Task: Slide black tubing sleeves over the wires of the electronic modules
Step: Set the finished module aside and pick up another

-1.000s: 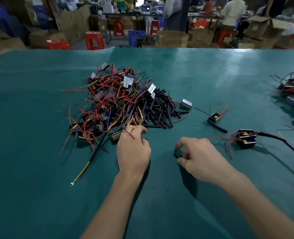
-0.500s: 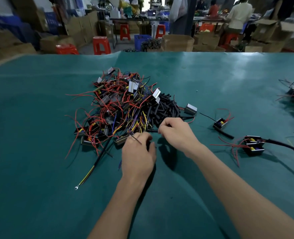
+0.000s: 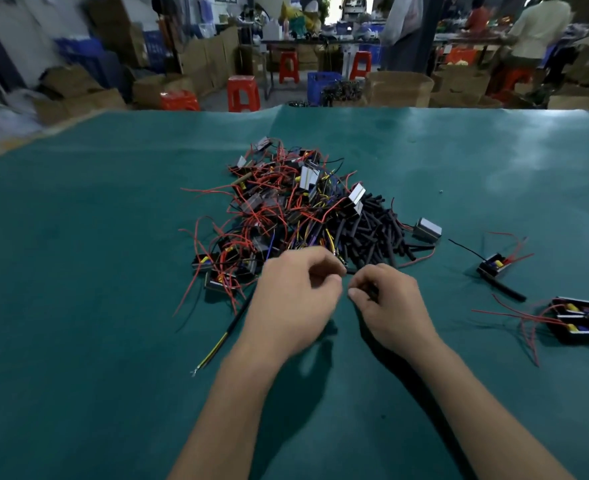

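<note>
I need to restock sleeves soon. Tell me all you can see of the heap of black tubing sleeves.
The sleeve heap is a loose pile of short, straight, matte black tube pieces, plastic or rubber by the look, lying crisscrossed on the green table. Its left side runs into the tangle of wired modules; a white-faced module rests on its far edge, and another module lies at its right. A few sleeves have strayed to the right. Both hands work just in front of it.

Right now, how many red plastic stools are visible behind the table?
4: one near the table edge, one left of it, two farther back. Others may be hidden.
</note>
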A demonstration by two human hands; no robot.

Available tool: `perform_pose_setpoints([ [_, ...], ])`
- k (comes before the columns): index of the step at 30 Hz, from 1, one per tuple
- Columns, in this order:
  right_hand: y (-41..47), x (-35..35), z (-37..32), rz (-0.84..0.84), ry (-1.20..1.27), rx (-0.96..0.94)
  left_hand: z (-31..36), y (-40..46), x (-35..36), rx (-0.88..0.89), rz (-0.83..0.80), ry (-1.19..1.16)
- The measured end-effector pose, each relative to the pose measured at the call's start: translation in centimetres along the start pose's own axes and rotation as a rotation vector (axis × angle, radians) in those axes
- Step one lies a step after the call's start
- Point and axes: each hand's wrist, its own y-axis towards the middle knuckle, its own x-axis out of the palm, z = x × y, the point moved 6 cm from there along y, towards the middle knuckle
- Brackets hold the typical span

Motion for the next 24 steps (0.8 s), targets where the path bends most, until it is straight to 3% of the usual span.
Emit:
perform_pose_setpoints([
  [2,0.0,-0.4,0.5,0.104,0.057,0.038,0.6,0.8,-3.3,-0.005,0.008,-0.052],
  [6,0.0,-0.8,1.4,0.171,0.166,0.135,0.2,4.9,-10.4,0.008,0.355,0.082],
  [7,0.1,-0.8,1.5,0.170,0.178,0.145,0.1,6.6,-10.5,-0.008,0.341,0.200],
  [10,0.1,-0.5,1.2,0.133,0.151,0.144,-0.7,11.6,-6.7,-0.105,0.083,0.510],
  [12,0.0,-0.6,1.3,0.130,0.145,0.143,-1.3,13.4,-4.1,-0.142,-0.025,0.560],
  [14,-0.1,-0.6,1.5,0.140,0.153,0.133,-1.5,14.5,-3.5,-0.137,-0.020,0.581],
  [19,-0.1,-0.4,1.4,0.139,0.177,0.129,-0.3,16.2,-7.2,-0.182,0.061,0.304],
  [24,-0.2,-0.3,1.4,0.116,0.191,0.144,2.8,17.3,-9.9,-0.258,0.172,-0.126],
])
